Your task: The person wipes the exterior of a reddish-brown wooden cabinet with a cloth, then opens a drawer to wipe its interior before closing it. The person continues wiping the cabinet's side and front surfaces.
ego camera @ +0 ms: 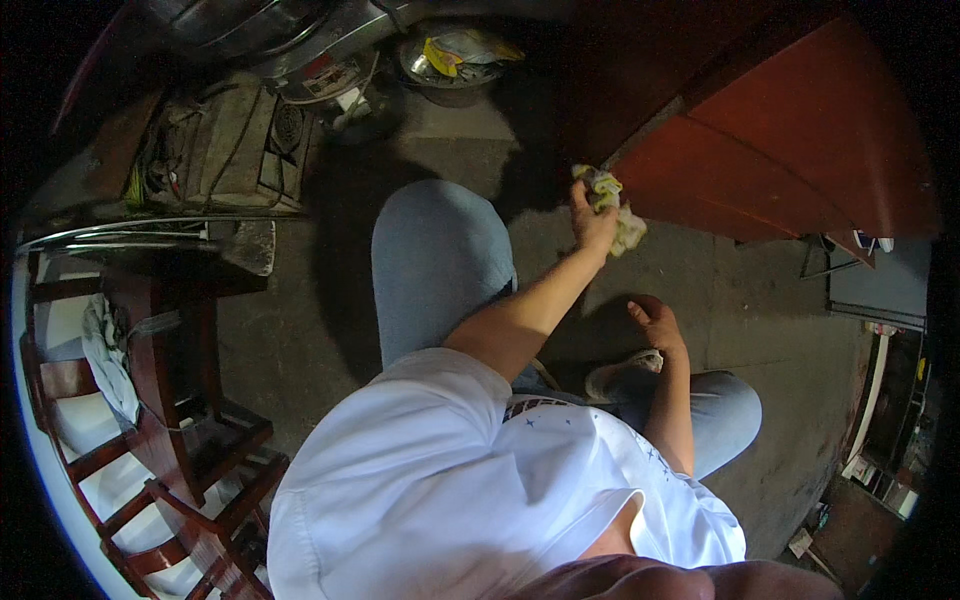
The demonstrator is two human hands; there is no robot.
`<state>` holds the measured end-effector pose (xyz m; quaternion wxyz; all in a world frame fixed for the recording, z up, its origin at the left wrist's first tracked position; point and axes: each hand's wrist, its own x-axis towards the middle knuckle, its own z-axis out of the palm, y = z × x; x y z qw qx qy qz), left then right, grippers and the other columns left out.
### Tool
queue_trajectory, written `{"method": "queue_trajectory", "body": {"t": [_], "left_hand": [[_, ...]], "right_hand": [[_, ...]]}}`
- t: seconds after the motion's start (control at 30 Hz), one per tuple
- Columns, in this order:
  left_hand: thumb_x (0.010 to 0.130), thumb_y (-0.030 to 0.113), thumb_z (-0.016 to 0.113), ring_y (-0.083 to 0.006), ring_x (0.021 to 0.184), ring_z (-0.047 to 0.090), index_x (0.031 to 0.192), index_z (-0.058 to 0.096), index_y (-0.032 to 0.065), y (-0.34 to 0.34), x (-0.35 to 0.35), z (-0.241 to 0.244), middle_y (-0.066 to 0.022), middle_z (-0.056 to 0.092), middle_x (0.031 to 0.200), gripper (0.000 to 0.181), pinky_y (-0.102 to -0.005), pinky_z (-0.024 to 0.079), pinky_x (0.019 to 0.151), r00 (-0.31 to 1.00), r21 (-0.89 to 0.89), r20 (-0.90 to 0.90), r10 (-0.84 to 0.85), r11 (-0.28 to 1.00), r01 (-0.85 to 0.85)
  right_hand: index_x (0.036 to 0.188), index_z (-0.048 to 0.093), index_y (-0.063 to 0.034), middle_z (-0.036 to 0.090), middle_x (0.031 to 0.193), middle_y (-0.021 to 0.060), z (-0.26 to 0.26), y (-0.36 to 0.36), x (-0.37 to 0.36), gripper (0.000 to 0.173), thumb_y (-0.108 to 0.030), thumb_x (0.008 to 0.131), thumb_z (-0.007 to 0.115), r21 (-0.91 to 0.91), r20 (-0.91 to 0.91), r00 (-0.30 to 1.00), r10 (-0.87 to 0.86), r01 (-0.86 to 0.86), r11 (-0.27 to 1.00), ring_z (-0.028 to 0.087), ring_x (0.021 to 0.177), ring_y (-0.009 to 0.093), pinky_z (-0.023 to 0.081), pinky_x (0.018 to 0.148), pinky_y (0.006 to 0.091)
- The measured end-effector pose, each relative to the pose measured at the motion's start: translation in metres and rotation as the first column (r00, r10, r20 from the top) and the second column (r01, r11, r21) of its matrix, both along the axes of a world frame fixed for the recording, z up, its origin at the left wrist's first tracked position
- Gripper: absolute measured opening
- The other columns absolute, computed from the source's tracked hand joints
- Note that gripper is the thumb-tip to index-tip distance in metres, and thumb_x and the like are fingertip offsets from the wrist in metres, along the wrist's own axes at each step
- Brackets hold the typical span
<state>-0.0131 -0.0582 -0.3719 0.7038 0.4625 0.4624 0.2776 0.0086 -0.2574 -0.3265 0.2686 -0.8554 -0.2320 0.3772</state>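
My left hand (pixel 595 225) reaches forward past my left knee, closed around a crumpled yellow-and-white cloth (pixel 627 234). The cloth is at the near corner of a large reddish-brown panel (pixel 757 142), which looks like wood; whether it presses on the surface I cannot tell. Lower down, my right hand (pixel 658 327) hangs above my shoe (pixel 646 361), beside my bent right leg. Its thumb stands apart from the fingers, and nothing shows in it. The fingertips are in shadow.
Dark red wooden chair-like frames (pixel 169 390) stand at left, a grey cloth (pixel 109 360) hanging on them. Ahead lie a dusty box-shaped machine (pixel 232 142) with a round grille and a metal basin (pixel 412 66) holding a yellow packet (pixel 442 56). Shelving (pixel 870 397) lines the right side.
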Motion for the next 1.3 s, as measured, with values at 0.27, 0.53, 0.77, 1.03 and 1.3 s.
{"method": "queue_trajectory", "body": {"t": [0.27, 0.53, 0.77, 1.03, 1.3], "left_hand": [[0.065, 0.005, 0.066, -0.0297, 0.115, 0.047, 0.133, 0.035, 0.0087, -0.069, -0.027, -0.027, -0.0152, 0.047, 0.124, 0.074, -0.0385, 0.04, 0.094, 0.581, -0.166, -0.162, -0.798, 0.602, 0.781], [0.065, 0.004, 0.065, -0.0239, 0.093, 0.058, 0.116, 0.047, 0.0037, -0.05, -0.038, 0.013, -0.0143, 0.058, 0.104, 0.054, -0.035, 0.048, 0.076, 0.737, -0.14, -0.08, -0.672, 0.739, 0.659], [0.068, 0.004, 0.064, -0.023, 0.101, 0.054, 0.116, 0.043, 0.0051, -0.056, -0.049, -0.003, -0.0111, 0.053, 0.11, 0.052, -0.034, 0.046, 0.081, 0.538, -0.183, -0.232, -0.81, 0.58, 0.794], [0.075, 0.01, 0.065, -0.0232, 0.106, 0.051, 0.123, 0.042, 0.0034, -0.046, -0.056, 0.015, -0.0125, 0.049, 0.118, 0.054, -0.0361, 0.044, 0.087, 0.612, -0.258, -0.12, -0.782, 0.62, 0.741], [0.085, 0.015, 0.062, -0.0249, 0.125, 0.039, 0.141, 0.027, 0.0058, -0.022, -0.036, 0.059, -0.0145, 0.039, 0.137, 0.066, -0.0373, 0.038, 0.098, 0.534, -0.26, 0.038, -0.845, 0.508, 0.821]], "right_hand": [[0.123, 0.052, -0.0019, 0.061, 0.113, 0.0157, -0.029, -0.023, 0.019, 0.044, -0.014, 0.082, 0.063, 0.0, 0.011, 0.999, 0.037, -0.037, 0.999, 0.057, 0.107, 0.026, 0.044, 0.091, 0.0361], [0.131, 0.043, 0.0001, 0.054, 0.123, 0.0165, -0.006, -0.015, 0.008, 0.059, -0.023, 0.081, 0.065, 0.275, -0.331, 0.867, -0.373, 0.467, 0.84, 0.051, 0.111, 0.026, 0.041, 0.093, 0.0344], [0.136, 0.031, 0.0071, 0.048, 0.127, 0.021, -0.028, 0.022, -0.015, 0.094, -0.05, 0.073, 0.072, 0.117, -0.379, 0.809, -0.45, 0.524, 0.844, 0.051, 0.113, 0.026, 0.043, 0.093, 0.032], [0.14, 0.029, -0.0019, 0.048, 0.129, 0.0194, -0.028, 0.029, -0.021, 0.103, -0.064, 0.067, 0.067, 0.181, -0.6, 0.652, -0.464, 0.675, 0.715, 0.051, 0.115, 0.032, 0.046, 0.089, 0.0426], [0.114, 0.056, -0.004, 0.061, 0.106, 0.0144, -0.101, 0.055, 0.008, 0.045, -0.027, 0.077, 0.064, 0.159, -0.913, 0.313, -0.263, 0.865, 0.476, 0.06, 0.097, 0.027, 0.05, 0.077, 0.0427]]}}
